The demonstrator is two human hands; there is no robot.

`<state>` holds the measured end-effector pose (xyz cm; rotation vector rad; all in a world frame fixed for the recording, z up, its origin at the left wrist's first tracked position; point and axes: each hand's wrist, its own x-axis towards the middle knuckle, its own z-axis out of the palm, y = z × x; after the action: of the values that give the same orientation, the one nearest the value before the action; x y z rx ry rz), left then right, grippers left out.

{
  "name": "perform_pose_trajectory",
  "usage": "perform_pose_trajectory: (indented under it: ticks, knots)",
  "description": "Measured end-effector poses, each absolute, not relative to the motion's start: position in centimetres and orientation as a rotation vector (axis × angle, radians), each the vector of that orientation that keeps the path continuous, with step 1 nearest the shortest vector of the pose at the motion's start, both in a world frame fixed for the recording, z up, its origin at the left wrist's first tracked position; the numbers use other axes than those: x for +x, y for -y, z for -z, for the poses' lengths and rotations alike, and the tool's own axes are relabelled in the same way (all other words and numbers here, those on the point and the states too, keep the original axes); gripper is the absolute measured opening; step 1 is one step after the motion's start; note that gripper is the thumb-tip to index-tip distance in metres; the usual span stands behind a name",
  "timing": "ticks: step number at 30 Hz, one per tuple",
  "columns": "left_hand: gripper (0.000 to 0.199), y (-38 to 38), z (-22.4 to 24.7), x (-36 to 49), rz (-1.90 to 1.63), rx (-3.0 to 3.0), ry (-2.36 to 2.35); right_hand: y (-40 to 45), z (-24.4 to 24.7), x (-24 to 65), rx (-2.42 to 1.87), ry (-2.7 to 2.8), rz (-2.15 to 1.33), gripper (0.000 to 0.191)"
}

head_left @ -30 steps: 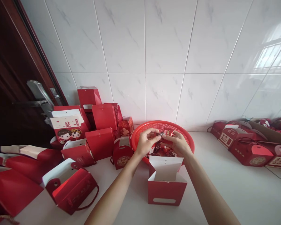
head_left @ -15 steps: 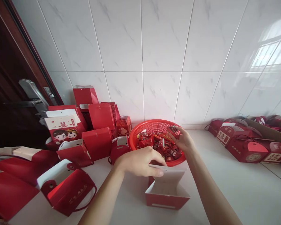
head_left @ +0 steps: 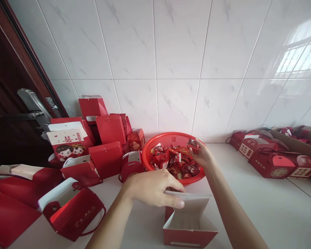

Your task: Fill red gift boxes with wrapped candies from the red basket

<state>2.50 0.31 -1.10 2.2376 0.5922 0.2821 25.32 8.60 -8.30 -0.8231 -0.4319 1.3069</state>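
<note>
Marbled white tile wall point(head_left: 178, 45), one; dark wooden door point(head_left: 5, 69) with one metal lever handle point(head_left: 23, 116), at left; white surface point(head_left: 248, 200), one, bearing the lot.

Red plastic mesh basket point(head_left: 175, 140): one, near the wall, heaped with wrapped sweets point(head_left: 173, 159) too many and too overlapped to count.

Open red paper box point(head_left: 189, 238): one, just before the basket on your side, white interior facing up.

Your left hand point(head_left: 151, 188): one, gripping the box's raised rear flap, thumb on the inner face, fingers behind.

Your right hand point(head_left: 203, 156): one, closed on a wrapped sweet point(head_left: 193, 145) above the basket's right side; whether it holds more than one you cannot tell.

Red gift boxes point(head_left: 110, 129), left: at least ten, including one cord-handled box point(head_left: 79, 214) and one couple-printed box point(head_left: 69, 149).

Closed gable boxes point(head_left: 266, 166), right: at least four, beside one brown carton point(head_left: 292, 143).

Changes: a second ago both your hands met over the basket; now the left is at the flap. Since half a second ago, the open box sits slightly nearer you.

Writing: "囍" on cream panels at right; gold lettering on the cord-handled box and the sweets' brands too small to read.
</note>
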Motion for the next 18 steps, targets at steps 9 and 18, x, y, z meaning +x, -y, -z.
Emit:
perform_pose_trajectory:
  ticks: [9,18]
  knots:
    - [0.043,-4.7,1.3,1.7,-0.257,2.206,-0.781,-8.2,7.4,25.5,-0.772,0.384,-1.343,0.015]
    - [0.034,-10.8,5.6,10.7,0.388,2.656,-0.942,-8.5,8.0,25.5,-0.783,0.355,-1.294,0.011]
